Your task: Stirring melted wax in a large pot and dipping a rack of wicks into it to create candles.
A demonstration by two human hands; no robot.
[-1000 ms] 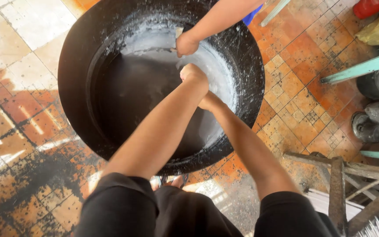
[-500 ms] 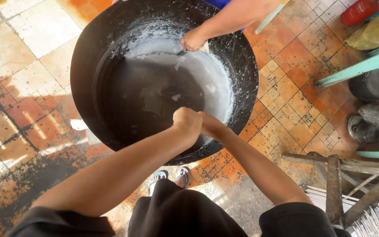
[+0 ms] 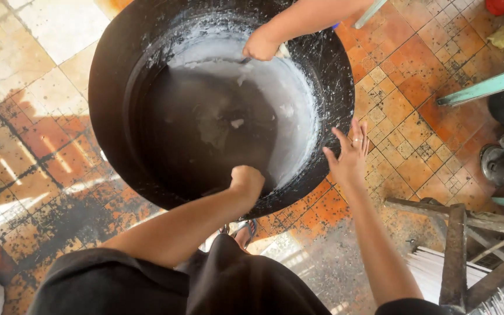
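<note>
Right hand (image 3: 350,156) now off the left hand (image 3: 247,181) and spread open beyond the pan (image 3: 109,87) rim at 3 o'clock — two-handed hold ended, left fist closed at the 6 o'clock wall, contents hidden. Another person's hand (image 3: 262,44) scraping white paste (image 3: 290,99) at 12 o'clock. Stained orange tile floor (image 3: 398,116); wooden frame (image 3: 453,251) at 4 o'clock.
</note>
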